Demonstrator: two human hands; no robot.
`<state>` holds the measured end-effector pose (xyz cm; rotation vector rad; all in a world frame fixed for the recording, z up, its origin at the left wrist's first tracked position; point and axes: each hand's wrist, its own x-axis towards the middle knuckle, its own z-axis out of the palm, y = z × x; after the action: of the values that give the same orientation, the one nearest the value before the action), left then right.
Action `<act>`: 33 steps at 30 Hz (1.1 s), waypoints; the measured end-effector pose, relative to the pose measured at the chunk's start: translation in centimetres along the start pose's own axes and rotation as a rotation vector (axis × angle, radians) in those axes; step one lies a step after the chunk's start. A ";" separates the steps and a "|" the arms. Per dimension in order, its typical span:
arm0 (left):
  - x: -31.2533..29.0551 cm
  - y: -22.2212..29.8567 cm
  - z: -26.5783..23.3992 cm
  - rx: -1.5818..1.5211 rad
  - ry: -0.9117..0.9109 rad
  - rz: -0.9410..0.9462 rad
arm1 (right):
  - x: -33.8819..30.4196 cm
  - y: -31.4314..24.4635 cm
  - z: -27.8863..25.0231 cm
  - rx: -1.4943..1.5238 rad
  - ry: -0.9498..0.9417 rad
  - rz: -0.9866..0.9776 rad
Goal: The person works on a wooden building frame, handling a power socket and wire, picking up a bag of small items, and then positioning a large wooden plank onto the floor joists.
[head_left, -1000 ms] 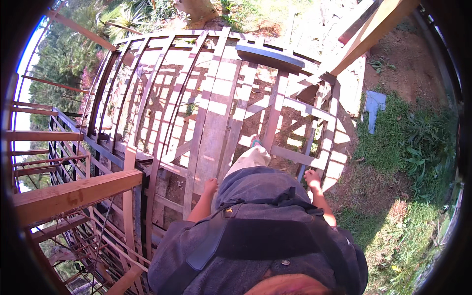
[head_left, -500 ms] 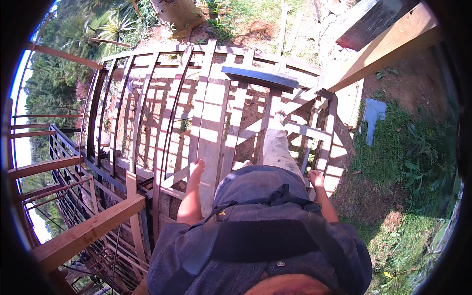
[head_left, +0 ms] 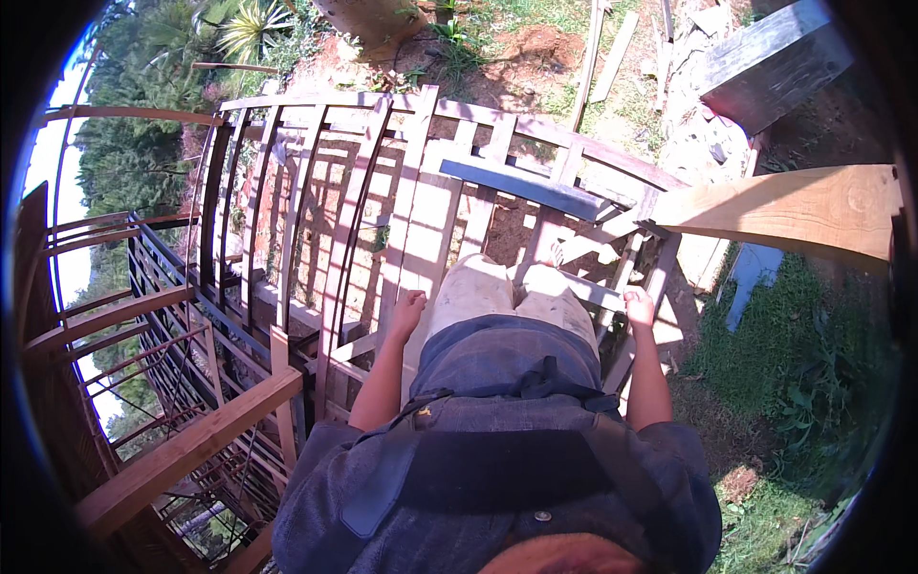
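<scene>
My left hand (head_left: 410,311) hangs in front of my left hip, over the sunlit planks (head_left: 406,234), its fingers curled in with nothing showing in them. On the other side, my right hand (head_left: 639,306) is held out past my right thigh with its fingers loosely closed, also bare. It is nearest to the slatted wooden frame at the deck's right edge. Neither hand appears to touch any timber. Ahead of my knees a dark blue-grey beam (head_left: 521,189) lies across the slats. My pale, stained trousers (head_left: 473,292) show both legs on the boards.
Gaps open between the deck's slats (head_left: 304,177). A thick timber post (head_left: 784,210) juts in from the right, and another beam (head_left: 196,445) crosses at the lower left beside dark metal railings (head_left: 229,344). Grass (head_left: 755,373) lies below right; a tree trunk (head_left: 373,24) stands ahead.
Both hands have swung forward and upward, and the left fingers look more curled. My legs have shifted in a step. The posts, deck and blue-grey beam have moved in view.
</scene>
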<state>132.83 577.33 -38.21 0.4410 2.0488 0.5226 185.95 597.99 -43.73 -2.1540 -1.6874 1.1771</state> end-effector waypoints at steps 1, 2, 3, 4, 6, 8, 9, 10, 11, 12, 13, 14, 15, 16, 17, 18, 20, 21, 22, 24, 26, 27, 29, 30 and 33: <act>0.1 3.2 -0.3 0.011 0.014 0.055 | 1.3 -1.5 -0.3 0.062 -0.011 0.015; 0.2 6.1 -0.8 0.024 0.026 0.111 | 2.4 -3.0 -0.6 0.123 -0.021 0.033; 0.7 8.0 -1.4 0.001 0.015 0.108 | 3.4 -3.6 -0.1 0.224 -0.044 0.062; 2.1 9.8 -1.4 -0.028 -0.004 0.117 | 4.1 -3.4 0.2 0.277 -0.038 0.069; 4.8 13.0 -1.2 -0.091 -0.045 0.136 | 5.7 -1.6 2.8 0.251 -0.051 0.125; 7.1 15.1 -0.8 -0.172 -0.119 0.080 | 5.1 -3.1 3.4 0.269 -0.109 0.060; 8.6 16.2 -0.6 -0.190 -0.156 0.020 | 6.4 1.7 8.0 0.424 -0.038 -0.026; 10.6 16.2 0.0 -0.205 -0.175 -0.047 | 6.4 -1.7 7.5 0.147 -0.067 0.033; 12.7 16.8 0.9 -0.217 -0.202 -0.104 | 7.2 -1.2 9.5 -0.034 -0.051 0.127; 15.5 17.3 2.0 -0.219 -0.227 -0.155 | 7.5 -4.2 9.1 -0.193 -0.125 0.115; 19.3 16.3 3.4 -0.241 -0.256 -0.208 | 8.9 -4.4 10.2 -0.123 -0.158 0.112; 22.6 15.5 4.7 -0.252 -0.291 -0.278 | 10.1 -4.1 11.6 -0.066 -0.205 0.110; 27.1 15.3 6.4 -0.316 -0.312 -0.270 | 12.7 -4.0 13.5 -0.091 -0.156 0.060; 30.9 13.5 8.4 -0.386 -0.323 -0.290 | 14.9 -3.4 15.8 -0.128 -0.132 0.015; 34.4 13.3 10.7 -0.436 -0.297 -0.310 | 17.4 -5.4 16.6 -0.110 -0.105 0.027; 38.9 10.6 12.2 -0.471 -0.204 -0.391 | 20.5 -5.4 19.0 -0.162 -0.062 -0.080; 47.7 3.4 14.5 -0.477 -0.090 -0.476 | 27.3 -9.5 22.0 -0.253 -0.005 -0.248; 49.0 4.2 17.6 -0.479 -0.004 -0.555 | 29.8 -11.0 23.0 -0.336 0.076 -0.269; 50.2 5.2 19.5 -0.552 0.048 -0.606 | 32.0 -12.9 23.9 -0.409 0.168 -0.307; 53.0 5.0 21.4 -0.834 -0.155 -0.598 | 35.9 -10.4 27.7 -0.549 -0.091 -0.265; 54.8 4.4 22.3 -0.998 -0.048 -0.531 | 38.5 -10.3 29.6 -0.744 -0.288 -0.237; 55.6 3.4 22.1 -1.026 -0.009 -0.511 | 39.7 -11.4 30.3 -0.701 -0.365 -0.191; 54.8 4.1 23.0 -1.055 -0.021 -0.556 | 40.9 -9.0 30.1 -0.590 -0.413 -0.148; 55.1 4.1 23.1 -1.075 -0.033 -0.593 | 41.3 -7.9 30.2 -0.581 -0.479 -0.125; 54.2 5.2 20.8 -1.168 -0.034 -0.535 | 40.5 -10.6 29.0 -0.454 -0.492 -0.061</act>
<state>124.77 612.82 -83.69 -0.7548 1.4036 1.2026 160.98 627.78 -76.67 -2.1357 -2.4097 1.5215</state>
